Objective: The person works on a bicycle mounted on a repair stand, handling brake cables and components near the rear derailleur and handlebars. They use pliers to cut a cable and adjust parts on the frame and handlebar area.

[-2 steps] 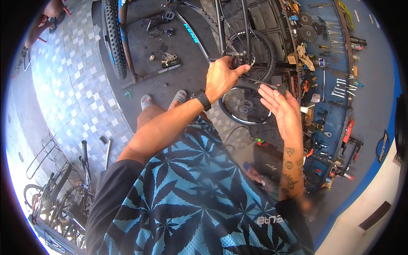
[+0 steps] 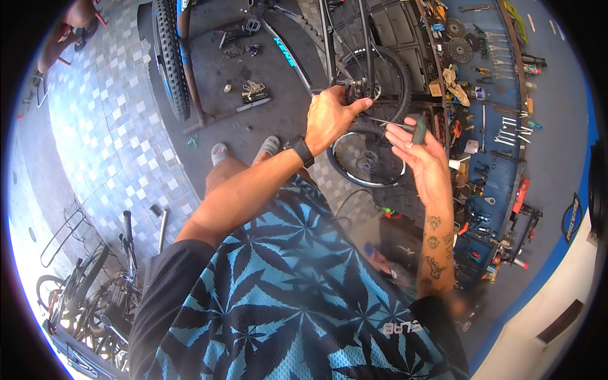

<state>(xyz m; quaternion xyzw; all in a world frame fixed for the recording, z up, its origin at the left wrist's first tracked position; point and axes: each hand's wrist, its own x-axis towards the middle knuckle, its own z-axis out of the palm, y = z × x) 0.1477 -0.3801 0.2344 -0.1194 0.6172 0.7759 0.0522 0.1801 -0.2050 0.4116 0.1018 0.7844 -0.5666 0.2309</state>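
My left hand (image 2: 332,117) has its curled fingers around a dark bicycle component (image 2: 358,88) where black frame tubes meet at the upper wheel, thumb pointing right. My right hand (image 2: 424,158), palm up with fingers extended, loosely holds a hex key (image 2: 418,132) by its dark green handle, between thumb and fingers. The key's thin shaft points left toward the component; its tip is hard to make out near my left thumb. Behind both hands is the upper black tire (image 2: 400,95); a second wheel (image 2: 342,166) lies below it, with a brake disc.
A blue wall board (image 2: 491,114) of tools runs along the right. A tire (image 2: 168,57), rusty stand and loose parts (image 2: 253,92) are on the dark mat. Bicycles (image 2: 88,297) crowd the lower left. Another person's leg (image 2: 54,47) shows at upper left.
The green handle has rotated up into view above my right thumb, as that hand's fingers and thumb shifted slightly. My left hand stays in place.
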